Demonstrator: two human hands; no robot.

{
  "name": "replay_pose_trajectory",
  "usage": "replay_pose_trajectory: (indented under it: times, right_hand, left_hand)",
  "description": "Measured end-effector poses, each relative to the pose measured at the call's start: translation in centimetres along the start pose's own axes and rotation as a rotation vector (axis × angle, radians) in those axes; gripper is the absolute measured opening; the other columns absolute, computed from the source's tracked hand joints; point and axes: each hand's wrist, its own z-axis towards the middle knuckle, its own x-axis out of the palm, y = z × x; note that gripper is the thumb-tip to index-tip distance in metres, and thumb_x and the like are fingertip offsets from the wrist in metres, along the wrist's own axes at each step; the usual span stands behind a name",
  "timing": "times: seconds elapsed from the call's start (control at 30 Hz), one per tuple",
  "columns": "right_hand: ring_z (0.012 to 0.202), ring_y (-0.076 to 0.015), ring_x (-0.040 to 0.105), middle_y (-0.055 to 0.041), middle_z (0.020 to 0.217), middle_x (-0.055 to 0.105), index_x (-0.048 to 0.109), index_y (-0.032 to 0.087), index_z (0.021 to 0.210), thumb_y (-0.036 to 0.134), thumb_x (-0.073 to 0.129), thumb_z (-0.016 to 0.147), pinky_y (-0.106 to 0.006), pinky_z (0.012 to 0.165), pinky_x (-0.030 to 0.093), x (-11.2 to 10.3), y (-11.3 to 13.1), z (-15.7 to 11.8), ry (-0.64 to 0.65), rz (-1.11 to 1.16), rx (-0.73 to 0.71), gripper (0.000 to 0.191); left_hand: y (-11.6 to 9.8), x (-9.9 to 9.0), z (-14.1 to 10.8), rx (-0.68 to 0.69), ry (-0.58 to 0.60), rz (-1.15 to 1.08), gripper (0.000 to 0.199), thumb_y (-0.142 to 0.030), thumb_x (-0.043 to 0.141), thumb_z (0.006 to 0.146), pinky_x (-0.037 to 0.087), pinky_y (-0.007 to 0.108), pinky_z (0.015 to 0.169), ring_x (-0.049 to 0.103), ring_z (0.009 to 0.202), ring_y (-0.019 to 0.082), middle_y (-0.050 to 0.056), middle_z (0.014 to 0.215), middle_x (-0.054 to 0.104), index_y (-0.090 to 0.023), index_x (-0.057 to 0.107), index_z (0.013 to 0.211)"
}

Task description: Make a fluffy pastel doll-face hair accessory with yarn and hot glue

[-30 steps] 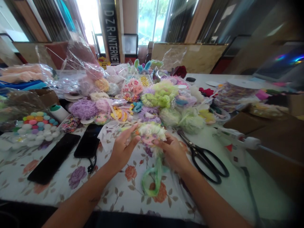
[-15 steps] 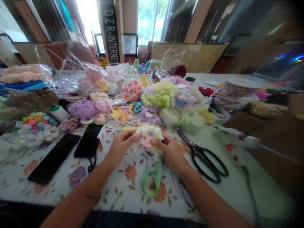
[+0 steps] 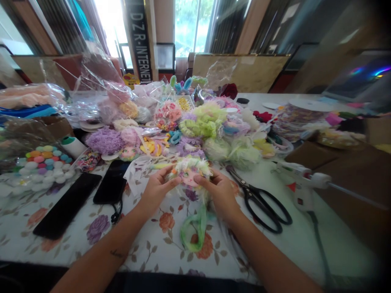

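A small doll face (image 3: 188,176) with green eyes and pale fluffy trim is held between both hands above the flowered tablecloth (image 3: 143,240). My left hand (image 3: 159,185) grips its left edge, thumb on the front. My right hand (image 3: 218,189) pinches the right side, with the thumb over part of the face. Below it a green tulle loop (image 3: 194,230) hangs down or lies on the cloth; its join to the doll face is unclear. White paper or fabric (image 3: 134,173) lies beside my left hand.
Black scissors (image 3: 264,203) and a glue gun (image 3: 305,187) lie at the right, near a cardboard box (image 3: 351,175). Two black phones (image 3: 67,205) (image 3: 111,183) are at the left. Pompoms (image 3: 45,162), a purple yarn bundle (image 3: 105,140) and green tulle (image 3: 207,120) fill the back.
The doll face has turned a little more toward the camera, and my left thumb has shifted right along its edge. The whole view has moved slightly.
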Motion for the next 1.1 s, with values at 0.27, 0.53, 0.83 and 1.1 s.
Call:
replay_pose_trajectory:
  times: [0.27, 0.53, 0.83, 1.1]
  right_hand:
    - [0.076, -0.022, 0.068, -0.0022, 0.084, 0.073, 0.07, 0.021, 0.091, 0.043, 0.081, 0.065, -0.032, 0.069, 0.051, -0.1, 0.0, 0.0, -0.016, 0.033, 0.017, 0.036]
    - [0.077, -0.0235, 0.069, -0.0035, 0.085, 0.075, 0.069, 0.021, 0.09, 0.04, 0.082, 0.064, -0.033, 0.068, 0.053, 0.0, 0.6, 0.2, -0.098, 0.201, 0.06, 0.035]
    - [0.062, -0.017, 0.064, 0.0016, 0.068, 0.069, 0.069, 0.023, 0.082, 0.039, 0.081, 0.063, -0.028, 0.059, 0.049, -0.7, 1.5, 0.5, -0.099, 0.213, 0.05, 0.027]
    - [0.075, -0.0202, 0.064, -0.0027, 0.082, 0.071, 0.07, 0.02, 0.091, 0.042, 0.077, 0.069, -0.03, 0.067, 0.05, 0.5, 0.0, -0.4, 0.152, -0.098, 0.03, 0.032]
  left_hand:
    - [-1.0, -0.2, 0.0, -0.011, 0.198, 0.244, 0.015, -0.032, 0.06, 0.082, 0.042, 0.024, 0.058, 0.05, 0.056, 0.011, -0.002, 0.064, 0.057, -0.018, 0.06, 0.077]
    - [1.1, -0.9, -0.1, 0.001, 0.342, 0.436, 0.014, -0.025, 0.053, 0.081, 0.035, 0.023, 0.047, 0.045, 0.051, 0.012, -0.002, 0.058, 0.053, -0.02, 0.062, 0.071]
    - [-1.8, -1.4, 0.8, 0.127, -0.235, -0.173, 0.032, -0.035, 0.063, 0.077, 0.049, 0.034, 0.091, 0.064, 0.104, 0.021, 0.008, 0.103, 0.07, -0.017, 0.064, 0.103]
    - [-1.4, -0.3, -0.6, -0.288, 0.212, -0.213, 0.047, -0.026, 0.085, 0.061, 0.055, 0.028, 0.067, 0.07, 0.074, 0.019, 0.005, 0.085, 0.073, -0.02, 0.066, 0.103]
